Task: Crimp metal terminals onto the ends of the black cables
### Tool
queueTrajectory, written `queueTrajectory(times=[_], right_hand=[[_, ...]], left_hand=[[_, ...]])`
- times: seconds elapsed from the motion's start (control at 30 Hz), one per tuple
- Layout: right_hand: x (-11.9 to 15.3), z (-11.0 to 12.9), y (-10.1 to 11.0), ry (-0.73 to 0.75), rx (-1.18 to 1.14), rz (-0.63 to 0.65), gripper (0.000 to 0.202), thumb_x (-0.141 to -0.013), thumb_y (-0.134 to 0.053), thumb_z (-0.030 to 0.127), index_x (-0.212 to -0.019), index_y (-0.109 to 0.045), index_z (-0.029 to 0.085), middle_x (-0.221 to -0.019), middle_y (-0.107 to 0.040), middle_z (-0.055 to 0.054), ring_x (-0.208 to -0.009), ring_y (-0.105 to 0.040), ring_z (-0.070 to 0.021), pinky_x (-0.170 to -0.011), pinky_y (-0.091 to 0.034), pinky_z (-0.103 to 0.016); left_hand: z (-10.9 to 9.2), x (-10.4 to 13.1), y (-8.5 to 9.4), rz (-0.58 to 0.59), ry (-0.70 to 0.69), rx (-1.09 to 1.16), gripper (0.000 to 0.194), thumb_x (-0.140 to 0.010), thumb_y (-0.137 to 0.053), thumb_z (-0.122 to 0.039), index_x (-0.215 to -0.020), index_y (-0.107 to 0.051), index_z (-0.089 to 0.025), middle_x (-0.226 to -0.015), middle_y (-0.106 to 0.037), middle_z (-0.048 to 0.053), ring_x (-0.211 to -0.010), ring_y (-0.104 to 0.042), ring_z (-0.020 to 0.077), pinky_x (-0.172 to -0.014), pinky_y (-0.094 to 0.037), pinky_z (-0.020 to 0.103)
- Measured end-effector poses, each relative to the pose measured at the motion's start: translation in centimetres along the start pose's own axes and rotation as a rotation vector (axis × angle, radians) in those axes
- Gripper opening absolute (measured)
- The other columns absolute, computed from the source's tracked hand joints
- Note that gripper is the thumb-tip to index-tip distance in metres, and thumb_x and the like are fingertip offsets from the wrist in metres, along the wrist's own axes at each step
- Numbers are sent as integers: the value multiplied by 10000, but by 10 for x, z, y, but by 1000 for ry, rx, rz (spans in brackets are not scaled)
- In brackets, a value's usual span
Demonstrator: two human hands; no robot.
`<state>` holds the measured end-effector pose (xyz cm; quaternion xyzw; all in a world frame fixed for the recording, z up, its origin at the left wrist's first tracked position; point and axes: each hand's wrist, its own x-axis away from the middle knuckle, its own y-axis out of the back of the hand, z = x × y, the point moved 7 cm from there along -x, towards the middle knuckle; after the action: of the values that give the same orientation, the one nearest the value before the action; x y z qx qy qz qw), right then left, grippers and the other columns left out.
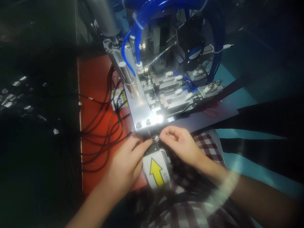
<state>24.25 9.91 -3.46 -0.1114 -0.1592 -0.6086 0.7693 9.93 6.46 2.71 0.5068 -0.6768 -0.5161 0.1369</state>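
In the head view a small shiny part (156, 138) sits at the front end of a machine (141, 115), too small to name. My left hand (128, 160) reaches it from the left, fingers closed, with the thumb tip at the part's edge. From the right comes my right hand (181, 144), thumb and forefinger pinched together at the other side of it. What lies between the fingertips of each hand is hidden. Just below the hands is a white plate (146, 164) with a yellow arrow (156, 171) pointing at the machine.
Blue air hoses (152, 14) arch above metal cylinders and slides. Several black cables (108, 133) run over an orange-red board (92, 82) on the left, beside a yellow warning label (119, 98). Checked cloth (207, 146) shows below my right arm. Shiny bits (16, 91) lie far left.
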Motion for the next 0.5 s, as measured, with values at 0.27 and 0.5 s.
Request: queueTrajectory(times=[0.27,0.5], right_hand=[[1,-3,0,0,36,-34,125,-792,-608,278,-731,-583,172,-608,-516,31,-540,-460,-107,-516,-385,-238],[2,-1,7,-7,8,-54,138,-799,-619,293,-792,-633,155,-759,-630,-33,-651,-564,-145,-596,-457,-270]], left_hand=[[0,0,0,11,-4,5,279,-892,-436,-44,-1075,-632,-123,-954,-587,63,-872,-605,122,-761,-502,171],[-1,0,0,6,0,12,273,-888,-440,-35,-1052,-649,-102,-938,-583,61,-863,-600,114,-760,-489,154]])
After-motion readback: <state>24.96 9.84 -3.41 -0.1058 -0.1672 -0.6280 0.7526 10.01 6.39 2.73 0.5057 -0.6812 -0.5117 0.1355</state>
